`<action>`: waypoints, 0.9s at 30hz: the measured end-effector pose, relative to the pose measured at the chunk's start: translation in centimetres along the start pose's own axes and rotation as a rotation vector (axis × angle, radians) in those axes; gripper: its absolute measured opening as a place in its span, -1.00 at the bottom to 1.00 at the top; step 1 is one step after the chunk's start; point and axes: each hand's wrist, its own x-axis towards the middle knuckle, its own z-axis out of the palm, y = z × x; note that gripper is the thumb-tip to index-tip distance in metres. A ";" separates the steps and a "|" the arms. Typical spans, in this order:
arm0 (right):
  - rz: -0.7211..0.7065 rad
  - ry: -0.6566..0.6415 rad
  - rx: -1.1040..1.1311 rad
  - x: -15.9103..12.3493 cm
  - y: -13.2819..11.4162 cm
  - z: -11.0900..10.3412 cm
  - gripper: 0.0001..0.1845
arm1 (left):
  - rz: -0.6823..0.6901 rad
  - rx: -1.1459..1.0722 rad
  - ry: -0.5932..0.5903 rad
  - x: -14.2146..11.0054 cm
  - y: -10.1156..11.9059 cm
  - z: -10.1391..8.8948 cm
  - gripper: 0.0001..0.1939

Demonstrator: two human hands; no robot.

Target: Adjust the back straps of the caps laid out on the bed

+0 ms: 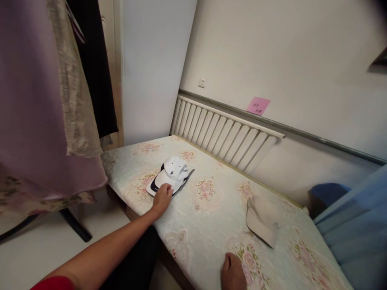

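A white baseball cap (174, 169) with a small dark emblem lies on the bed, on top of other caps whose dark (155, 186) and grey (188, 177) edges stick out from under it. My left hand (162, 198) is at the front of the white brim, its fingers curled closed at the edge; the exact grip is partly hidden. Low in the view, my right hand (233, 273) is held over the bed in a loose fist, with nothing seen in it. Further right, a beige cap (261, 221) lies by itself, brim towards me.
The bed has a flowered cover (217, 225). Hanging clothes (45, 100) crowd the left side, above a black stand leg (75, 225). A white radiator (223, 133) runs along the wall behind. At the right are a blue curtain (359, 217) and a dark blue object (328, 195).
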 end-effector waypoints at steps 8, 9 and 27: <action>-0.028 0.025 -0.013 0.1 0.6 0.6 -0.62 | -0.224 0.412 0.015 5.8 -1.5 -1.8 -0.47; -0.026 0.029 -0.020 0.1 0.8 0.7 -0.61 | -0.253 0.411 -0.004 6.4 -1.6 -1.8 -0.45; -0.019 0.019 -0.039 0.4 1.1 1.3 -0.62 | -0.521 0.308 -0.093 12.0 -1.7 -2.9 -0.07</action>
